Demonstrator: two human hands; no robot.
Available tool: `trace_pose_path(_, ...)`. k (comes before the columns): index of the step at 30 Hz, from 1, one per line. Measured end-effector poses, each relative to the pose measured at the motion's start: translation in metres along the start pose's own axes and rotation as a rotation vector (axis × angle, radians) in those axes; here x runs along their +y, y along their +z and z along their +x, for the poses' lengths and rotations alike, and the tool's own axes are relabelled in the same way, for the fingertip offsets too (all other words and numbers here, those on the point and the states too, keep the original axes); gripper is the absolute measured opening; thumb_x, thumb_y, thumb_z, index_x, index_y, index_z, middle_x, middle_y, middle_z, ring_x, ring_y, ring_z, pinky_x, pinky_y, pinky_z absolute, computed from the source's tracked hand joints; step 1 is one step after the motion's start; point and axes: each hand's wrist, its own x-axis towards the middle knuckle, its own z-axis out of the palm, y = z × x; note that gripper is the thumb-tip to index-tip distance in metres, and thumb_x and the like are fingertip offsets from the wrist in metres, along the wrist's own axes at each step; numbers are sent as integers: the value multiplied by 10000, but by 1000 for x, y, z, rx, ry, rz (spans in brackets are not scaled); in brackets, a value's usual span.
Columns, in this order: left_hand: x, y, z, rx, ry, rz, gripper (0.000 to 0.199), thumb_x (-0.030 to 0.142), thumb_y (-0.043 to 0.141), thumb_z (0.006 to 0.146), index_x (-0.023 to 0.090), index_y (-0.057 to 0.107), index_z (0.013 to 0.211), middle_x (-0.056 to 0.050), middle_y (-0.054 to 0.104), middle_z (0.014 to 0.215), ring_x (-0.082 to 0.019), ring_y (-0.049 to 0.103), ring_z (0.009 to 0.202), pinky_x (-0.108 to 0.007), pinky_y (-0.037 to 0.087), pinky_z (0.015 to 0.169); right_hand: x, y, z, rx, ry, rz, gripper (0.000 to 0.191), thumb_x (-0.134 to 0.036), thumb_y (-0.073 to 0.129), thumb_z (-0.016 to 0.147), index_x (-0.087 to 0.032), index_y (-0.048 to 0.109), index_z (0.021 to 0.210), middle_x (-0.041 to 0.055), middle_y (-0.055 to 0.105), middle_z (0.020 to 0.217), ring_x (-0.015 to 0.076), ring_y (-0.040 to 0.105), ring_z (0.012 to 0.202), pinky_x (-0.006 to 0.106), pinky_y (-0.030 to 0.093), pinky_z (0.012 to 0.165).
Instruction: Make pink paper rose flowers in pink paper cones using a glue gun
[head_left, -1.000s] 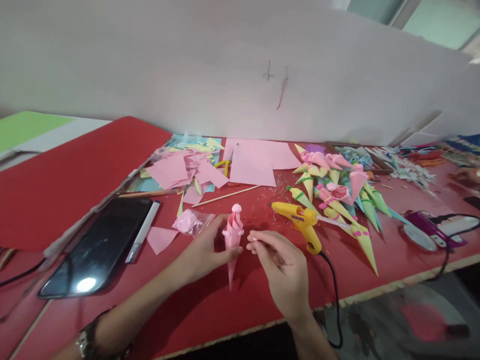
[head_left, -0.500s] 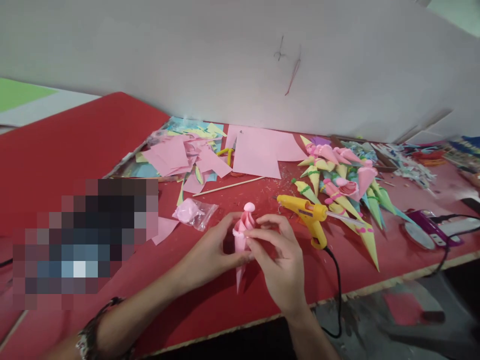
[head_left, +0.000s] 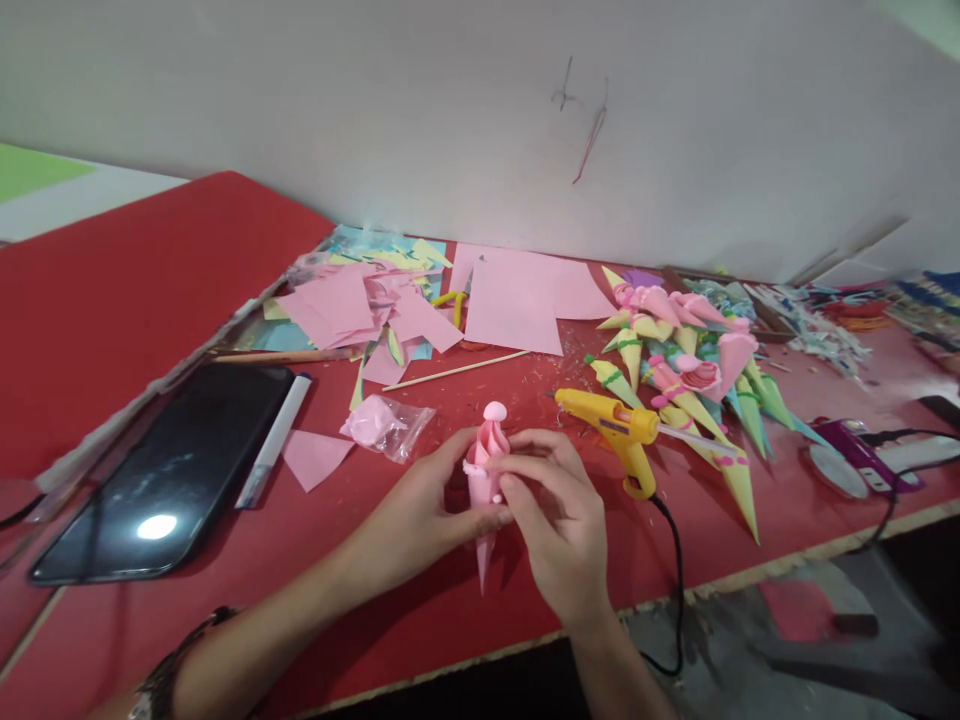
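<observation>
Black phone (head_left: 165, 470) and pen (head_left: 274, 440) lie left of the bag (head_left: 386, 425). Left hand (head_left: 416, 515) grips the pink cone (head_left: 480, 487), point down over the red table (head_left: 405, 640). Right hand (head_left: 566, 525) touches its frill, maybe fixing a trim; I can't tell if it pinches anything. Next needs soft, steady fingers. Beyond sits the glue gun (head_left: 624, 428), then more cones (head_left: 735, 357).

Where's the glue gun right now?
In the head view, the glue gun lies right of the right hand, just in front of the pile of paper cones.
</observation>
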Motion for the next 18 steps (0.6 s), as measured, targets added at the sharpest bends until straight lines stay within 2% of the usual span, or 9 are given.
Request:
trace_pose_path(3, 3, -2, 0, 10, -13, 1, 419, 297, 613, 772, 204, 493, 1163, -26, 633, 1067, -204, 596, 945, -323, 481, 830, 0, -3, 0, -8, -4, -13, 252, -97, 536, 827, -279, 685, 917, 7, 561, 974, 141, 559, 947, 276, 472, 830)
trace_pose_path(7, 7, -5, 0, -12, -17, -70, 382, 338, 562, 813, 219, 519, 1174, -34, 626, 1130, -217, 587, 992, -337, 461, 880, -1, -8, -1, -127, -64, -47, 272, -76, 534, 823, -267, 685, 944, 23, 533, 1039, 151, 556, 994, 287, 464, 881)
trace_pose_path(11, 7, -5, -2, -66, -22, -180, 416, 386, 587, 806, 230, 529, 1187, -39, 635, 1125, -240, 566, 1046, -356, 442, 910, -2, -10, -2, -207, -102, -75, 247, -118, 578, 819, -265, 673, 993, 32, 492, 1094, 158, 543, 1024, 280, 462, 894)
trace_pose_path(18, 6, -5, -4, -149, -26, -269, 549, 429, 639, 758, 231, 482, 1246, -54, 610, 1155, -254, 541, 1065, -359, 439, 902, -6, -8, 0, -107, -116, -63, 160, -122, 613, 801, -249, 668, 881, 16, 510, 1011, 141, 554, 955, 266, 471, 849)
